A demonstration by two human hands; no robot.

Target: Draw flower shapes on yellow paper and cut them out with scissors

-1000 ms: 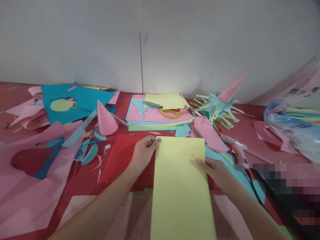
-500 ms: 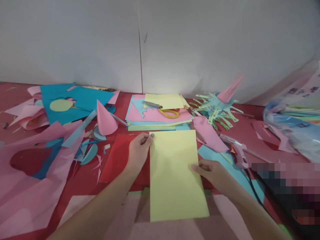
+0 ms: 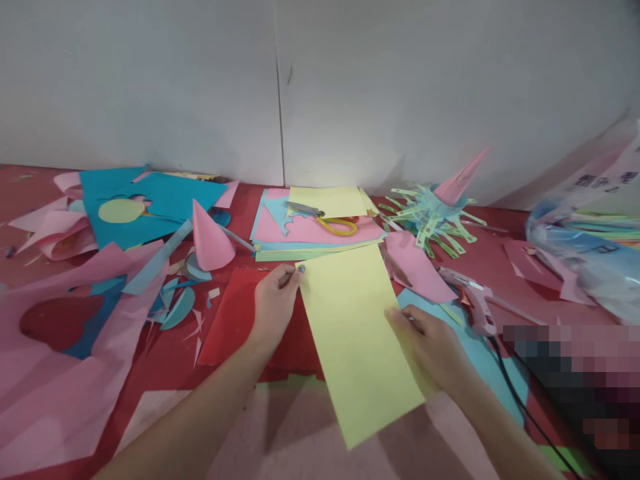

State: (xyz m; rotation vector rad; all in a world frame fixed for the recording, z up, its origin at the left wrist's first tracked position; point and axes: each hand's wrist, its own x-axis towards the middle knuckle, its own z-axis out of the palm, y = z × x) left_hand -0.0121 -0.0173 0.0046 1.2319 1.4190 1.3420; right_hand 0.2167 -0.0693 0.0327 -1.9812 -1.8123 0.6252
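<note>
A pale yellow sheet of paper (image 3: pixel 360 347) hangs tilted between both hands, its lower end swung to the right. My left hand (image 3: pixel 276 300) pinches its upper left corner, thumb on top. At the right edge, my right hand (image 3: pixel 425 337) grips the sheet with the thumb on the front and the fingers partly hidden. Beneath the sheet lies a red board (image 3: pixel 235 320) on the red table. Behind it is a stack of coloured paper (image 3: pixel 320 233) with yellow-handled scissors (image 3: pixel 337 225) on top.
A pink cone (image 3: pixel 213 243) and cut scraps stand left, beside a large pink sheet (image 3: pixel 65 413). To the right are a spiky paper figure (image 3: pixel 445 213), a glue gun (image 3: pixel 477 303) with a cord, and a plastic bag (image 3: pixel 590 247). A white wall (image 3: pixel 400 87) rises behind.
The yellow sheet has turned, its bottom edge swinging to the right and its top right corner rising. My right hand has shifted slightly right; my left hand moved slightly left.
</note>
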